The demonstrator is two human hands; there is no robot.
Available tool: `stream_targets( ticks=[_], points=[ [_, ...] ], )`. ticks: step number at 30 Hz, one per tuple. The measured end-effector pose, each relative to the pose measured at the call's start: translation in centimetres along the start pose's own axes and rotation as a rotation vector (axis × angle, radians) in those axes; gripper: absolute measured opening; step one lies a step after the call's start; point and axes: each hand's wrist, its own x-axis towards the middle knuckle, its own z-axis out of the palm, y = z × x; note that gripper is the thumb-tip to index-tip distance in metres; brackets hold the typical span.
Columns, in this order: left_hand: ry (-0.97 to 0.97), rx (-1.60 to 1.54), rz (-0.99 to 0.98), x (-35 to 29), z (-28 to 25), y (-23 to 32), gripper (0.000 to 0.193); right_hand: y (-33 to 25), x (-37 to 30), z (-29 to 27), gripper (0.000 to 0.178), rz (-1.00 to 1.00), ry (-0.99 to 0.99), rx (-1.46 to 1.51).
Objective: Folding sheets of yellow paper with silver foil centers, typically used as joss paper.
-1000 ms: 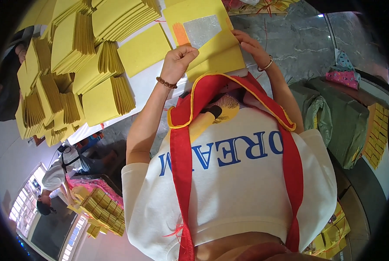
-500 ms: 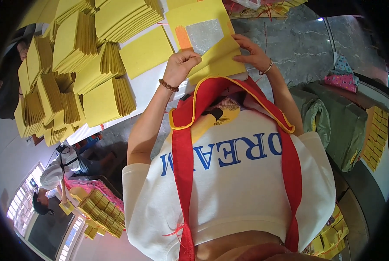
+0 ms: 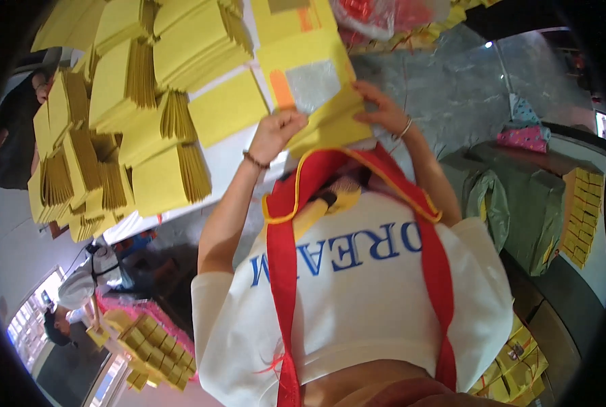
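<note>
A yellow paper sheet [image 3: 330,130] lies at the table edge in front of me, its near part folded up as a flap. Beyond the flap, a silver foil square [image 3: 313,85] and an orange stripe [image 3: 282,90] show on the yellow paper. My left hand [image 3: 274,138] is closed, pinching the flap's left end between thumb and curled fingers. At the right end, my right hand [image 3: 387,114] grips the sheet's edge, thumb nearer me and fingers farther off. A single flat yellow piece [image 3: 228,108] lies left of my left hand.
Stacks of folded yellow paper [image 3: 160,180] crowd the table's left side. Clear plastic bags [image 3: 381,17] lie at the far right. Dark green wrapped bales [image 3: 526,197] stand on the right. Another person [image 3: 89,278] handles yellow paper at the lower left.
The view has shifted slightly, so the table's far part shows more. Both hands keep their hold on the folded flap, which looks little changed.
</note>
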Motion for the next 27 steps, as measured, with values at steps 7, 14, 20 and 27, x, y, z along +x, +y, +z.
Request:
stream_targets(
  ticks=[7,14,20,27],
  points=[
    [0.048,-0.096,0.047,-0.3,0.5,-2.1,0.018,-0.9,-0.2,0.5,0.047,-0.026,-0.061,-0.134],
    [0.123,-0.127,0.029,-0.3,0.8,-1.0,0.016,1.3,-0.4,0.8,0.046,-0.015,0.016,0.027],
    [0.098,-0.19,0.031,0.2,0.6,-0.4,0.013,1.4,0.4,0.1,0.044,-0.004,-0.001,0.098],
    [0.102,-0.27,0.088,0.5,0.7,-1.5,0.011,1.8,0.2,0.2,0.046,-0.004,-0.018,0.075]
  ],
)
